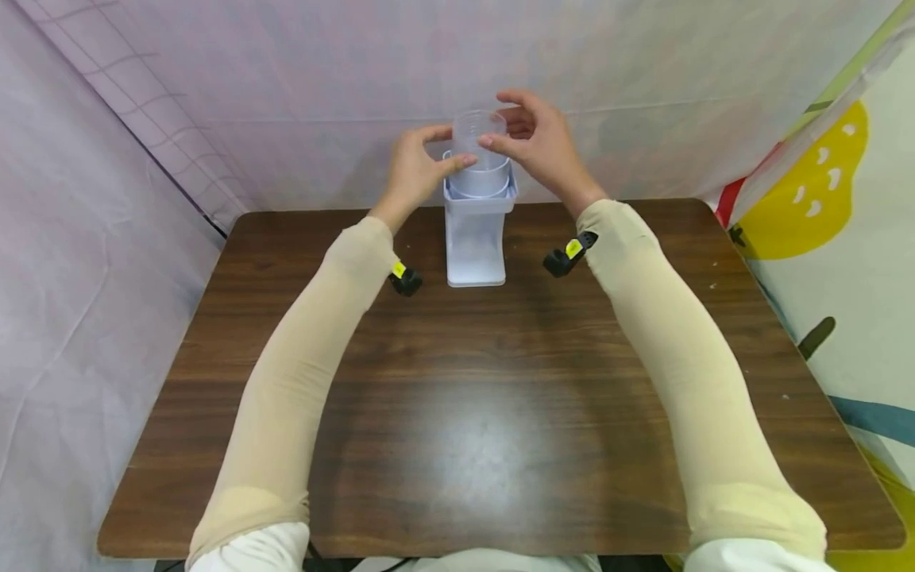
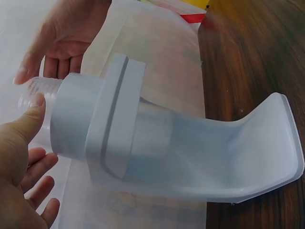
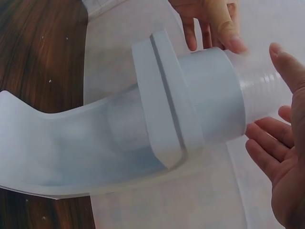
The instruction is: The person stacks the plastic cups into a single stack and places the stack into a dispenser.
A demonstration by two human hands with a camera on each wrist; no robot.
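Observation:
A white stand [image 1: 475, 250] with a round white collar [image 1: 480, 184] on top stands at the table's back edge. A clear plastic cup [image 1: 468, 125] with faint ridges rises out of the collar; how many cups are nested there I cannot tell. My left hand [image 1: 418, 163] holds the cup low down, its thumb against the near side and its fingers round the left. On the other side, my right hand [image 1: 546, 143] is spread around the cup's upper part. Its thumb [image 3: 288, 67] appears slightly apart from the clear wall in the right wrist view.
The brown wooden table [image 1: 457, 381] extends towards me from the stand. A pale cloth [image 1: 322, 71] hangs close behind it, and another cloth [image 1: 64, 318] hangs at the left. At the right is a printed cloth with a yellow shape [image 1: 808, 191].

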